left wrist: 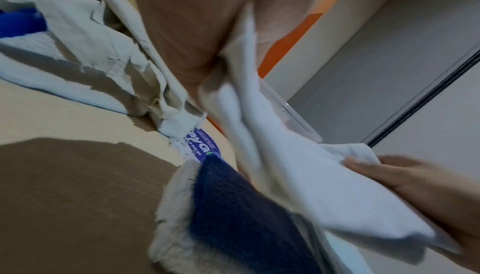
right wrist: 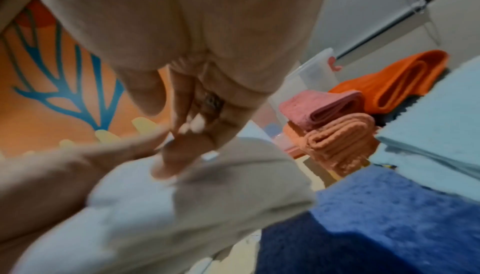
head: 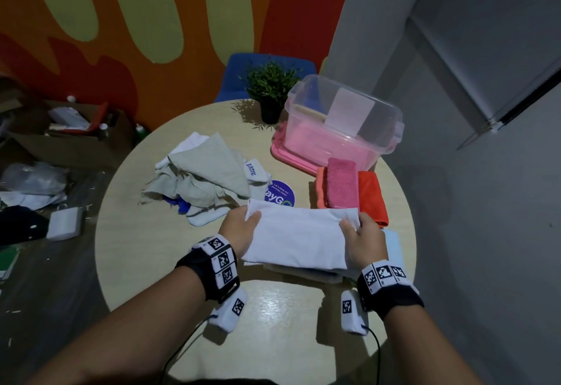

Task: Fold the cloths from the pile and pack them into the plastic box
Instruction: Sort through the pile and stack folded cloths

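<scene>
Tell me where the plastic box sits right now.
In the head view the plastic box sits far right on the table, on its pink lid, between the plant and folded towels.
</scene>
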Demonstrator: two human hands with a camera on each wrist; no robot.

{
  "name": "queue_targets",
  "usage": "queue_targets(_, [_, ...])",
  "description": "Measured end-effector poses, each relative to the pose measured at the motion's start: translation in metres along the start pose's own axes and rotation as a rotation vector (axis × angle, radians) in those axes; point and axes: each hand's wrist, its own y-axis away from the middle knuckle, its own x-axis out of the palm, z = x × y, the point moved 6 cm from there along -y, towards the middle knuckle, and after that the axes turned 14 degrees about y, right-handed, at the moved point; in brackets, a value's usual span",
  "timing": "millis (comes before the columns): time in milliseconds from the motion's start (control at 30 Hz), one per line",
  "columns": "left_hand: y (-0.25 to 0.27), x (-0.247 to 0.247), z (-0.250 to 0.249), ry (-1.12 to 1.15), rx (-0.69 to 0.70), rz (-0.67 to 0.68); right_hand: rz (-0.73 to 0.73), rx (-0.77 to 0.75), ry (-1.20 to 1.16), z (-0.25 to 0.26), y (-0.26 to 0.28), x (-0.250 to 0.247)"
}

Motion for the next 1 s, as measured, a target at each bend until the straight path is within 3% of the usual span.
queue_targets(133, [0.01, 0.021, -0.007, 0.037, -0.023, 0.084, -0.027, -0.121, 0.096, 0.044, 0.008, -0.006])
queue_targets(267, [0.027, 0.05, -0.013, 0.609, -0.148, 0.225, 0.286, -0.347, -0.105, 0.096, 0.039, 0.025])
queue_targets(300, [0.029, 0.052, -0.013, 0.659, -0.146, 0.246, 0.331, -0.357, -0.156, 0.1, 0.043, 0.031])
queue_targets(400, [0.028, 0.042, -0.01, 0.555, -0.103, 0.168, 0.275, -0.256, -0.327, 0.085, 0.04, 0.026])
queue_targets(500, [0.024, 0.036, 0.002, 0.639, -0.208, 0.161, 0.058, -0.163, -0.197, 0.047, 0.025, 0.011])
queue_targets(667, [0.03, 0.05, 0.004, 0.789, -0.329, 0.241, 0.464, -0.027, -0.458, 0.025, 0.03, 0.042])
queue_targets(733, [0.032, 0.056, -0.003, 0.67, -0.241, 0.33, 0.458, -0.063, -0.374, 0.02, 0.032, 0.04])
queue_targets(833, [0.031, 0.064, -0.02, 0.251, 0.071, 0.365, 0.331, -0.151, -0.343, 0.008, 0.028, 0.017])
queue_targets(933, [0.036, 0.087, -0.042, 0.15, 0.313, 0.394, 0.093, -0.325, -0.245, -0.001, 0.02, -0.02])
queue_targets(1000, [0.039, 0.108, -0.043, 0.122, 0.364, 0.423, 0.015, -0.322, -0.172, -0.013, 0.013, -0.041])
